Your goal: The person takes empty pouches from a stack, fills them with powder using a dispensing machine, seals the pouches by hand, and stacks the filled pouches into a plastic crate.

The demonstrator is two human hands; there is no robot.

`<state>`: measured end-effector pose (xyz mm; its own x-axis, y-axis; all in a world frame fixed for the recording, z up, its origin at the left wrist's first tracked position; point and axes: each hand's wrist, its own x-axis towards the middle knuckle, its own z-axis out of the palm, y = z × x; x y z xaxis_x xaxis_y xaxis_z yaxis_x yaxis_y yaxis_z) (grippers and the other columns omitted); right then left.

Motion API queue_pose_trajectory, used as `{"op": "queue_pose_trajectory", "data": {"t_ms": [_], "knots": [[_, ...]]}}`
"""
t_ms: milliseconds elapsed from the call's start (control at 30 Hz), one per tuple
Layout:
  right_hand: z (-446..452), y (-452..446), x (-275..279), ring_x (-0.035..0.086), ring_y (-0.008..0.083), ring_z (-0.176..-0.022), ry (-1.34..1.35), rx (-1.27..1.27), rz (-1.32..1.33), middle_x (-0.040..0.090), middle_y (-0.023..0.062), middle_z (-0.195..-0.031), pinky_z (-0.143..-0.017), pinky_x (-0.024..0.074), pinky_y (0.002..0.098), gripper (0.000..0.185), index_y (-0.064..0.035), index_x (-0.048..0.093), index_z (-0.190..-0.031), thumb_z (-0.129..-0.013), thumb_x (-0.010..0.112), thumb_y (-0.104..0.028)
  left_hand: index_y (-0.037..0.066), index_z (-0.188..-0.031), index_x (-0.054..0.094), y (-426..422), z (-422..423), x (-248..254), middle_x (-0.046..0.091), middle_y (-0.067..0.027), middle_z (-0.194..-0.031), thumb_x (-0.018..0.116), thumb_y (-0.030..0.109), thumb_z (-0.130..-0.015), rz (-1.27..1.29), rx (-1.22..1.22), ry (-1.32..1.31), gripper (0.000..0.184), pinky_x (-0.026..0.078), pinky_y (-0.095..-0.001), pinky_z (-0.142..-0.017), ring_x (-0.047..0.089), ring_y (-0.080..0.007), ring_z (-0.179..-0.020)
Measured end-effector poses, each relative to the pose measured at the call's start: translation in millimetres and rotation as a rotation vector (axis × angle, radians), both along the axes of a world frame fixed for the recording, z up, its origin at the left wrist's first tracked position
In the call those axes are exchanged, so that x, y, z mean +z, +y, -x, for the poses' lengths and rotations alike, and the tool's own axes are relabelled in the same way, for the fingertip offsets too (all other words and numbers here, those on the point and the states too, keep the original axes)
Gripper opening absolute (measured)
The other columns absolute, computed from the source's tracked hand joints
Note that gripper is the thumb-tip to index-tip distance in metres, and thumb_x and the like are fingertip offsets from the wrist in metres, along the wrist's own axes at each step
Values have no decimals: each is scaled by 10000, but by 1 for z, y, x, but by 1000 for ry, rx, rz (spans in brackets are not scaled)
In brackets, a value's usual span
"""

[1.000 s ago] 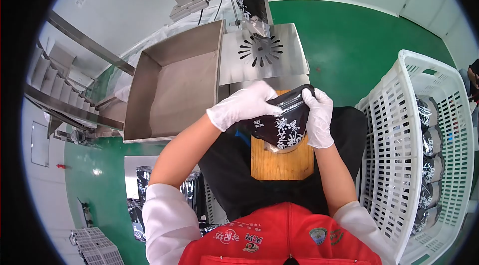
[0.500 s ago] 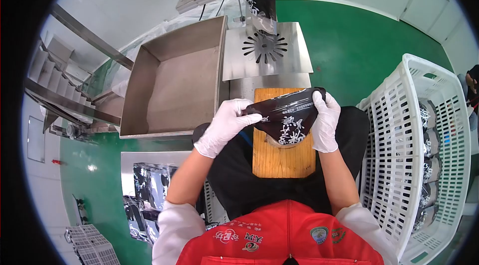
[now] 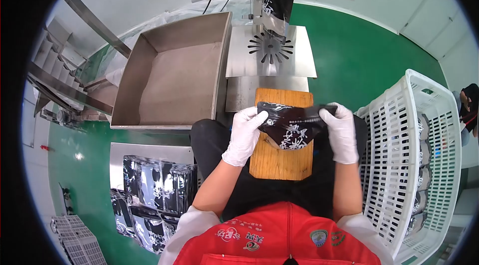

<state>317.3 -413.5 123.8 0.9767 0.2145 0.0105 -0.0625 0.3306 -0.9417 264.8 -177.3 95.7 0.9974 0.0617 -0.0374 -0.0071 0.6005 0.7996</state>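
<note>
A black pouch with white characters [image 3: 294, 132] is stretched between my gloved hands above a wooden board [image 3: 282, 165]. My left hand [image 3: 245, 134] pinches the pouch's upper left corner between thumb and fingers. On the other side, my right hand [image 3: 342, 132] grips its upper right corner. The pouch's top edge is pulled wide and its bottom hangs over the board. Another black pouch [image 3: 277, 3] hangs from the metal machine above a slotted steel plate [image 3: 294, 60].
A deep steel tray [image 3: 182, 85] stands at the left, above stacked black pouches [image 3: 159, 182] on a metal surface [image 3: 149, 151]. At the right, a tall white basket [image 3: 389, 160] holds several filled pouches [image 3: 423, 175]. Part of another person [image 3: 469, 108] shows at the far right.
Both hands have moved apart, drawing the pouch's top edge wider and more level. My left hand has shifted to the pouch's corner. The view has shifted slightly.
</note>
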Motion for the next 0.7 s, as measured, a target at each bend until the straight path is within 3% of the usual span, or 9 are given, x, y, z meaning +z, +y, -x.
{"op": "queue_pose_trajectory", "data": {"t_ms": [100,133,200,267,400,500,600,633,700], "knots": [[-16,-19,73,632,119,-775,11,507,536,708,70,-878,-724,506,257,190,52,707,-914,-793,744,-90,-20,-971,685,4,-1,3,694,-70,-948,603,-1,-892,-177,-23,-62,116,503,-266,-816,643,-132,-857],[-17,-6,90,646,177,-722,-38,583,713,709,100,-816,-694,499,277,217,43,707,-897,-774,748,-131,-7,-939,689,4,-3,3,690,-66,-928,615,-3,-883,-304,-56,-110,93,499,-261,-805,640,-131,-849],[-24,36,101,614,270,-657,-604,654,1256,664,156,-743,-657,485,325,267,20,706,-881,-756,746,-212,0,-891,684,-8,-4,16,682,-63,-895,627,-17,-863,-325,-64,-81,66,494,-263,-776,631,-128,-815],[-27,62,84,556,337,-636,-846,570,1224,603,191,-710,-637,463,374,295,4,696,-861,-747,729,-265,-21,-819,661,-15,-8,18,589,-1,-749,634,7,-846,-429,48,-140,47,417,-232,-647,516,-71,-677],[-29,68,82,570,283,-617,-530,670,1086,602,180,-686,-623,459,364,309,28,688,-841,-756,726,-266,-30,-772,660,-7,-9,9,561,5,-685,646,6,-832,-428,106,-132,72,394,-244,-616,488,-73,-650],[-25,58,87,571,206,-600,-333,701,1186,602,155,-675,-602,455,335,302,48,685,-857,-760,740,-232,-31,-719,636,-10,-10,10,560,3,-664,664,9,-821,-284,99,-120,112,393,-250,-608,490,-75,-640],[-20,36,83,601,301,-645,-261,675,1081,633,203,-722,-651,473,362,346,37,693,-903,-776,695,-285,-30,-715,631,-9,-13,6,566,1,-664,673,7,-817,-270,89,-120,117,395,-248,-603,494,-75,-633],[-17,30,87,576,218,-603,-181,665,1099,631,152,-679,-633,468,333,320,46,699,-930,-792,705,-242,-30,-715,631,-9,-14,6,567,0,-663,678,6,-816,-272,104,-122,117,394,-246,-600,495,-75,-627],[-15,14,83,561,175,-604,-111,651,1069,624,124,-669,-625,464,313,300,51,700,-931,-793,710,-215,-22,-718,640,-6,-16,9,590,0,-680,679,-8,-815,-230,125,-118,106,409,-236,-610,518,-75,-637]]}}
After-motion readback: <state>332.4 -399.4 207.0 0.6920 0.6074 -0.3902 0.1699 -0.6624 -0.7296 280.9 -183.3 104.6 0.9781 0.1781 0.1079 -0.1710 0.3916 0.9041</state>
